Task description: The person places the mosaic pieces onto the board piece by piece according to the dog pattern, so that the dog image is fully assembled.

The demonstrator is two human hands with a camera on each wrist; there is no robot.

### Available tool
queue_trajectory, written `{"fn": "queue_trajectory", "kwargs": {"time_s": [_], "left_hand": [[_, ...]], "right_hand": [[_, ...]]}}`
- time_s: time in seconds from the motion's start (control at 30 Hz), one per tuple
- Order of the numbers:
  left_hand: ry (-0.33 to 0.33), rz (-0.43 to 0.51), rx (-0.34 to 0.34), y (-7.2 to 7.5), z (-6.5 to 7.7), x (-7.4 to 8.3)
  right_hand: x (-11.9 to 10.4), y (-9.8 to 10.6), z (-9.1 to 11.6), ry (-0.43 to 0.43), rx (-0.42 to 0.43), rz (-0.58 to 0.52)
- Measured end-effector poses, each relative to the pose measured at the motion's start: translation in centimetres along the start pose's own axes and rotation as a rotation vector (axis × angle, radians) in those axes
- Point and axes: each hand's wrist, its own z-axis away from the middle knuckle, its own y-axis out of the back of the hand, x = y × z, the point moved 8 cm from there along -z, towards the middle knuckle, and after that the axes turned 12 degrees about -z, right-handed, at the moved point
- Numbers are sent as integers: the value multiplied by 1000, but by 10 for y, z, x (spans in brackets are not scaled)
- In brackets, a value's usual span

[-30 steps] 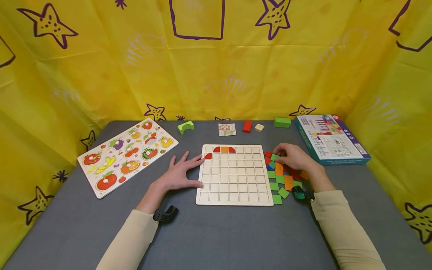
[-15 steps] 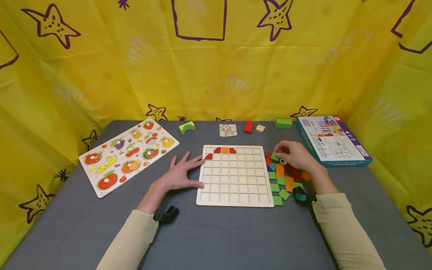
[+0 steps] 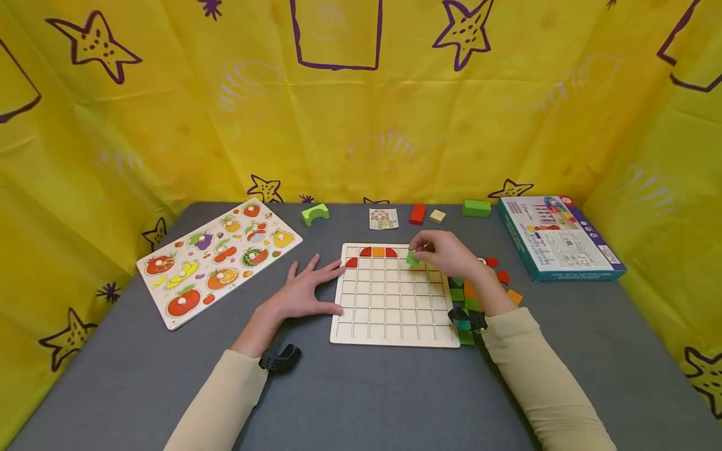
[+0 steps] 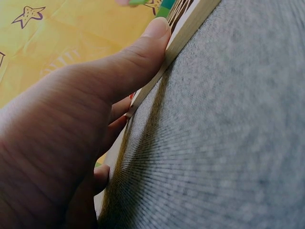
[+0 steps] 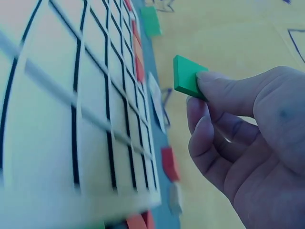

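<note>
A pale wooden grid board [image 3: 395,300] lies in the middle of the table. Along its far left part sit two red rounded pieces, an orange square [image 3: 377,252] between them, and another red piece [image 3: 351,262] one row nearer. My right hand [image 3: 448,254] pinches a green square tile [image 5: 188,76] between thumb and fingers, over the board's far right part. My left hand [image 3: 304,294] is spread at the board's left edge, thumb [image 4: 155,36] and fingertips touching the rim. Loose coloured tiles [image 3: 470,289] lie right of the board, partly hidden by the right forearm.
At the left lies a fruit puzzle board [image 3: 220,260]. Along the back are a green arch block [image 3: 314,214], a small pattern card [image 3: 383,218], a red block [image 3: 417,214], a beige block [image 3: 437,216] and a green block [image 3: 476,208]. A box [image 3: 561,238] stands back right.
My right hand has lifted a green tile from the loose pile and carried it left over the board. The left hand stays at the board's edge.
</note>
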Motion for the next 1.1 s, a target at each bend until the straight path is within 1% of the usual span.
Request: {"fn": "queue_trajectory", "kwargs": {"time_s": [0.13,0.33,0.63,0.87,1.0,1.1], "left_hand": [[-4,0,2,0,-1,0],[-7,2,-1,1,-2,0],[-1,5,-9,0,-1,-1],[-22,21,12,2,0,0],[-30,15,10,2,0,1],[-29,15,8,2,-1,1]], "right_hand": [[-7,-18,-14,-2,-45,-13],[-18,-44,-29,23,-94,-25],[-26,-82,-50,27,-134,-21],[-37,-106,-63,77,-162,39],[-39,-115,-65,67,-183,100],[-38,-118,-65,54,-189,136]]}}
